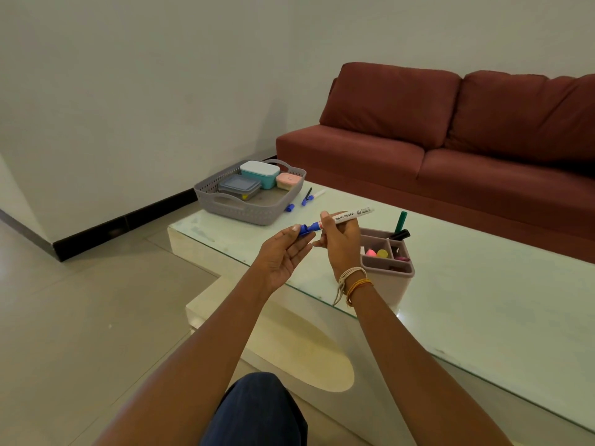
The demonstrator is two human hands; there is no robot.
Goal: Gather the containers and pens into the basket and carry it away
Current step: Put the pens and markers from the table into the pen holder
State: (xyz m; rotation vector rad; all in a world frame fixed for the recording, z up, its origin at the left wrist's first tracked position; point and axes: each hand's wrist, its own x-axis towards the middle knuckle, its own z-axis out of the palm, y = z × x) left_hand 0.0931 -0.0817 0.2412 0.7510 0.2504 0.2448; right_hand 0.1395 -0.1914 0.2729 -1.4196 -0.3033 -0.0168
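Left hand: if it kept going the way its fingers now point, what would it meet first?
The left hand pinches a blue cap, fingers pointing up-right at the whiteboard marker held in the right hand. It would probably meet the marker's blue tip first, though depth is hard to judge.

Plain off-white walls (161,75) with black skirting (128,220), pale tiled floor (80,317), maroon sofa (450,140) with 2 back cushions, low cream glass-topped coffee table (483,300) before it, soft even light

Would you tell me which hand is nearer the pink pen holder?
Right. The right hand hovers just beside the pen holder, holding a marker; the left hand is farther off, beyond it.
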